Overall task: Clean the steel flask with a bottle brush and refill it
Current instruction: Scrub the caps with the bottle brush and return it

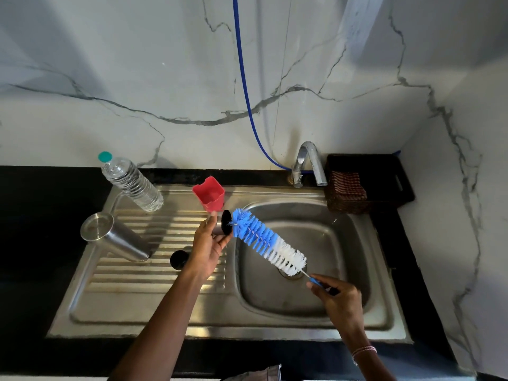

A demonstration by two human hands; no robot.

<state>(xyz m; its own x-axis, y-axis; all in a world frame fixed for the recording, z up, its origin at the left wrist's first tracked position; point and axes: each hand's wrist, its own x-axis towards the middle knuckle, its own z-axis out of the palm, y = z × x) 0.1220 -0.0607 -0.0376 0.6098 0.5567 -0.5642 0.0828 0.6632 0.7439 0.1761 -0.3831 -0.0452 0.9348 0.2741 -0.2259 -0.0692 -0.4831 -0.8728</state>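
- Steel flask point(118, 237) stands on the ribbed drainboard at left of frame, upside down it seems, flat base up, apart from both hands.
- Clear water bottle point(132, 182) with teal cap stands behind it at upper left, probably the refill source.
- Small black cap point(178, 259) lies on the drainboard just beside the left wrist.
- Left hand point(207, 246) at centre, fingers wrapped around a small steel piece with a black rim point(224, 222); looks like the flask's lid or cup, cannot tell which.
- Red cup point(210, 193) stands just behind that hand.
- Bottle brush point(264, 237), blue and white bristles, slants over the sink point(365, 270); blue tip touches the black rim.
- Right hand point(339, 298) at lower right, fingers pinched closed on the brush handle.
- Tap point(309, 163) at upper right, no water seen running.
- Step, as a judgement: scrubbing the lid piece, flask body apparently not being brushed now, refill not started.
- Next move calls for keeping the lid steady, working the tip around the rim, then rinsing.
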